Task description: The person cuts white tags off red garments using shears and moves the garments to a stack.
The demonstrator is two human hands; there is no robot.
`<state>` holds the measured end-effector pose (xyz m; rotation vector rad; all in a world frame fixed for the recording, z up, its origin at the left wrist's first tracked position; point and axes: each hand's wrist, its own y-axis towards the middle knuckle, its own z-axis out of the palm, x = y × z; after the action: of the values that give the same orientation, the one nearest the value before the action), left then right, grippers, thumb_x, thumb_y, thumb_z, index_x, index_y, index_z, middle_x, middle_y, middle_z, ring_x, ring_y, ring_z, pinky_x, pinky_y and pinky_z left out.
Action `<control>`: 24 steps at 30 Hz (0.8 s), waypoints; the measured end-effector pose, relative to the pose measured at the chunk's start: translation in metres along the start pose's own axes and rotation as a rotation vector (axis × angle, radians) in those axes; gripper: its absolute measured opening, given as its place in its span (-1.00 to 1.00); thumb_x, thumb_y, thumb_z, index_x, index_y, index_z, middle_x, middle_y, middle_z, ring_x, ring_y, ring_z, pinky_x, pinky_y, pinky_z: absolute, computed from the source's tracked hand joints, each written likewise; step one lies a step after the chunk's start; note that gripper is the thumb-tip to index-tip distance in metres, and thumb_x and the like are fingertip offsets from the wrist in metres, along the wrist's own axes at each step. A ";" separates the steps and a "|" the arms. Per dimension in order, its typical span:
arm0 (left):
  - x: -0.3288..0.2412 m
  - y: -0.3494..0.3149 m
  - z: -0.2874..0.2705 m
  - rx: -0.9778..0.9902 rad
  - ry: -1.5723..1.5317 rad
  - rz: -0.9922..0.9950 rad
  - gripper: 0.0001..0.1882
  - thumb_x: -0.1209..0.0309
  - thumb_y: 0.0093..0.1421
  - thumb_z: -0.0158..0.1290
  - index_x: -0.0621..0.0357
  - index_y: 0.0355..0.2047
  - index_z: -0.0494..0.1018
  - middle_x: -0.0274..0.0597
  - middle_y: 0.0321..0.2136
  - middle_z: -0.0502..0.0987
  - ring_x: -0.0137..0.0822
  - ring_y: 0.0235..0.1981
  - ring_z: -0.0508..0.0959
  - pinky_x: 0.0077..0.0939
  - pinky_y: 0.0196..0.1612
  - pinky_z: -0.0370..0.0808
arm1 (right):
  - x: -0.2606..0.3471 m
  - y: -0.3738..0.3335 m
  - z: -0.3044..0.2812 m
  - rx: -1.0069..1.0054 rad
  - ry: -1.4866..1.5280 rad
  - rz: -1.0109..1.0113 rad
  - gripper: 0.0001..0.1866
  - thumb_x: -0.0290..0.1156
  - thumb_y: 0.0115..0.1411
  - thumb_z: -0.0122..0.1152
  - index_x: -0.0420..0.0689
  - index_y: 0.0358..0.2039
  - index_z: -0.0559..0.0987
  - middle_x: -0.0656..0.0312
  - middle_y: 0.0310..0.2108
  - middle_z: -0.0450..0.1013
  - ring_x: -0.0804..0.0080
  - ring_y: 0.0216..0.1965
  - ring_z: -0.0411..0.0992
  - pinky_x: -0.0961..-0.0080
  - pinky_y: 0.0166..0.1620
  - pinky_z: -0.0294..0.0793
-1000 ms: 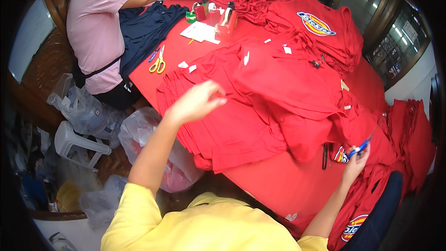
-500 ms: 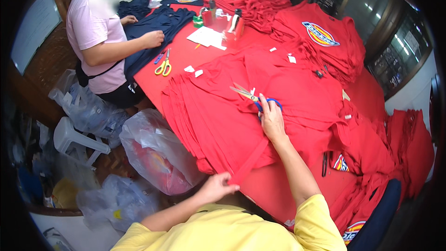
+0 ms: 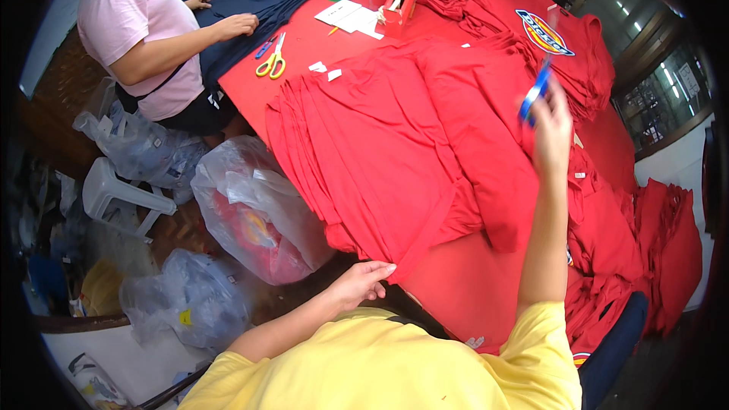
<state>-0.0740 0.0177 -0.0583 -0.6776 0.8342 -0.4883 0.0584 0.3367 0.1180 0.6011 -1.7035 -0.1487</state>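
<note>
A stack of red shirts lies spread over the near part of the table. At its lower corner, by the table's near edge, my left hand pinches the hem of the top red shirt at the fingertips. My right hand is raised to the right of the stack, closed around scissors with blue handles. Motion blurs their blades, which point away from me towards a folded pile of red shirts with a printed oval logo.
Across the table, a person in a pink shirt handles dark navy garments. Nearby lie yellow-handled scissors, white papers and a red tape dispenser. Left on the floor are a bagged red bundle and a white stool.
My right hand has moved right and away with the blue-handled scissors, off the middle of the stack. The top shirt now lies flatter. My left hand stays at the hem corner.
</note>
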 end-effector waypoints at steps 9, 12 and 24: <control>-0.029 -0.003 0.015 0.038 0.157 0.682 -0.88 0.53 0.13 0.16 0.16 -0.33 0.45 -0.35 -0.37 0.53 -0.54 -0.33 0.51 -0.61 -0.21 0.46 | -0.002 -0.264 -0.006 0.309 0.321 0.704 -0.32 -0.56 0.17 0.13 -0.29 0.28 0.10 0.22 -0.16 0.35 0.56 -0.20 0.41 0.59 -0.14 0.46; -0.051 -0.024 0.030 0.189 -0.388 0.467 -0.94 0.47 0.25 -0.01 0.05 -0.26 0.40 -0.23 -0.21 0.53 -0.31 -0.15 0.55 -0.36 -0.05 0.48 | 0.000 -0.297 -0.009 0.308 0.307 0.714 -0.32 -0.54 0.17 0.17 -0.29 0.26 0.13 0.23 -0.18 0.35 0.57 -0.19 0.40 0.59 -0.11 0.45; -0.046 -0.043 0.047 0.167 -0.363 0.363 -0.71 0.46 0.29 -0.10 0.16 0.03 0.31 -0.09 0.00 0.47 -0.22 0.02 0.49 -0.22 0.13 0.41 | 0.027 -0.316 -0.020 0.401 0.309 0.708 -0.30 -0.49 0.16 0.21 -0.31 0.26 0.13 0.10 -0.04 0.39 0.51 -0.11 0.41 0.54 -0.02 0.43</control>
<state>-0.0687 0.0341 0.0188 -0.4293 0.5484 -0.0985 0.1715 0.0583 0.0140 0.2566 -1.5514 0.7651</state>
